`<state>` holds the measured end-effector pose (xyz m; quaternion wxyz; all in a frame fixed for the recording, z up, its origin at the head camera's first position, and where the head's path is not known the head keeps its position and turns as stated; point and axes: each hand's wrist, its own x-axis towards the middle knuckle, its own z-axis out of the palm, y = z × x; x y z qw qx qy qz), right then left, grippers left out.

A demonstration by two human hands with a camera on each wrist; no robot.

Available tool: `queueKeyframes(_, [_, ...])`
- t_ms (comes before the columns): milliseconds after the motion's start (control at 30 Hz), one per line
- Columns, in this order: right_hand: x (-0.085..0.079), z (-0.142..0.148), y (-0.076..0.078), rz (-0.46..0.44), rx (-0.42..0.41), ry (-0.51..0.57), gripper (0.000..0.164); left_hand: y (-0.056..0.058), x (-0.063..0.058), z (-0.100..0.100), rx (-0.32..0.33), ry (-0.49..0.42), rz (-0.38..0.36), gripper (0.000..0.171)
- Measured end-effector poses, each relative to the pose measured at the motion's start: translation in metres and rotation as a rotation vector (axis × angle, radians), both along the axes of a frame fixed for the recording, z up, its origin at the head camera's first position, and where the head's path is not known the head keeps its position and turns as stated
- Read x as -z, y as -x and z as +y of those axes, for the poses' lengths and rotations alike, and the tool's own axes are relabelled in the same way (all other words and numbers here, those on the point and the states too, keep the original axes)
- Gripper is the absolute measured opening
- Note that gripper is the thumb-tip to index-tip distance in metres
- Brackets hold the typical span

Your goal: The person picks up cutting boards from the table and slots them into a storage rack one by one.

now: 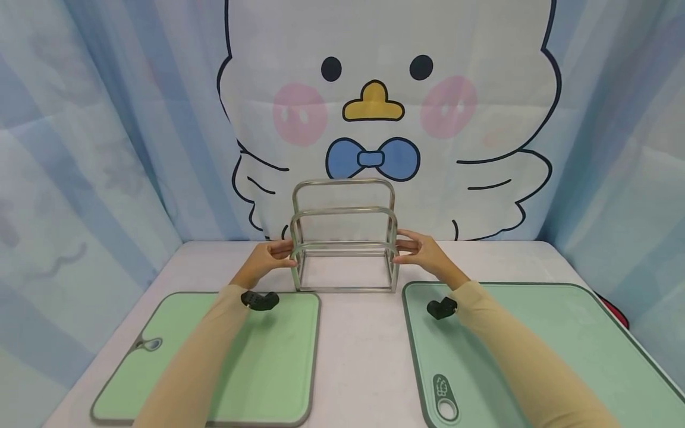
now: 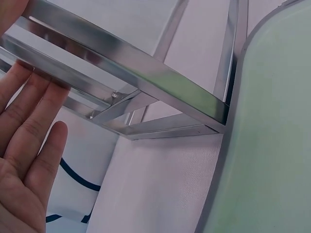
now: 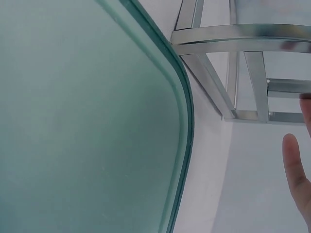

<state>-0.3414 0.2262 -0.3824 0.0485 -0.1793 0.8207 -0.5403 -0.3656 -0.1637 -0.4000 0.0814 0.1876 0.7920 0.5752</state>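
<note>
A silver metal rack point(image 1: 342, 210) with upright hoops stands on the table in front of the curtain. My left hand point(image 1: 263, 260) grips its left side, the thumb at the front post. In the left wrist view, long fingers of that hand point(image 2: 24, 141) reach to a bar behind the front one of the rack point(image 2: 116, 53). My right hand point(image 1: 423, 254) holds the opposite side, thumb forward and fingers along the side. The right wrist view catches only part of this hand point(image 3: 297, 174) at the edge, one fingertip at a bar of the rack point(image 3: 233, 39).
Under my left forearm lies a light green cutting board point(image 1: 273, 356) with a grey rim. A larger blue-green cutting board point(image 1: 562, 321) is under the right forearm, its corner close to the rack. Behind the table hangs a curtain point(image 1: 374, 35) with a cartoon bird.
</note>
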Motion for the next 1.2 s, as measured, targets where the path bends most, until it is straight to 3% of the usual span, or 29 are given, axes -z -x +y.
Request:
queueKeyframes(400, [0.001,0.000,0.000,0.000,-0.010,-0.009,0.078,-0.002,0.000,-0.005,0.029,0.026,-0.011,0.073])
queueKeyframes(733, [0.002,0.003,-0.002,-0.014,-0.031,-0.010,0.079,-0.003,0.009,0.000,0.033,-0.050,-0.030,0.070])
queueKeyframes(967, [0.008,0.004,0.000,-0.023,-0.034,-0.010,0.080,-0.007,0.013,0.002,0.012,-0.055,-0.030,0.067])
queueKeyframes(1200, [0.004,0.004,0.000,0.012,-0.050,-0.018,0.083,-0.014,0.005,0.003,0.014,-0.112,0.013,0.064])
